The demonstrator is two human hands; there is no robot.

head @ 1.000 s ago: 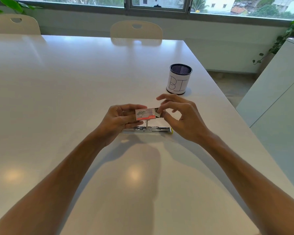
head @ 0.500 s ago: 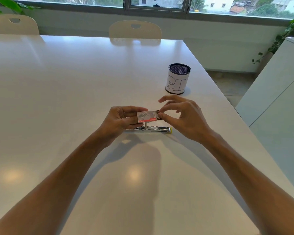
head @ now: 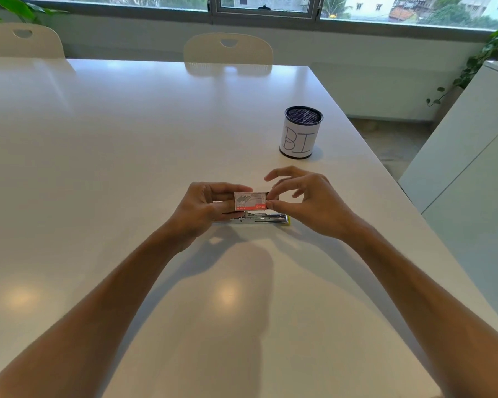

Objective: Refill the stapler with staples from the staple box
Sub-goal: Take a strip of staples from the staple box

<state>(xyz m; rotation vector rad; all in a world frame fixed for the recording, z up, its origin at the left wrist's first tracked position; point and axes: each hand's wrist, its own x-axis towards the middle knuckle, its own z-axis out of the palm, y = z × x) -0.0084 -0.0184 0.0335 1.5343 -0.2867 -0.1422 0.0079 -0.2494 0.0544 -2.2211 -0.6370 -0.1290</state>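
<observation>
Both hands up over the white table, staple box held between them just above the stapler. Left hand has the box's left end clamped: thumb on the near side, fingers curled over the far edge, firm hold. Right hand pinches the box's right end with thumb and index; the other fingers are splayed loose above and away from the box. Can't tell whether it's gripping the box shell or an inner tray, that end is hidden behind the fingertips. Box is small, white/grey face with a grey picture of staples, and a red band along the lower edge carrying white print: too small and blurred to read, brand not legible. Stapler lies flat on the table directly under the box, long axis left to right, bare metal channel showing, yellow tip at its right end; its left end is hidden behind the left hand. Behind and to the right, well apart from the hands, a dark mesh pen cup stands upright, wrapped in white paper with "BI" hand-drawn in thin outline letters. Two cream chairs at the far table edge.
</observation>
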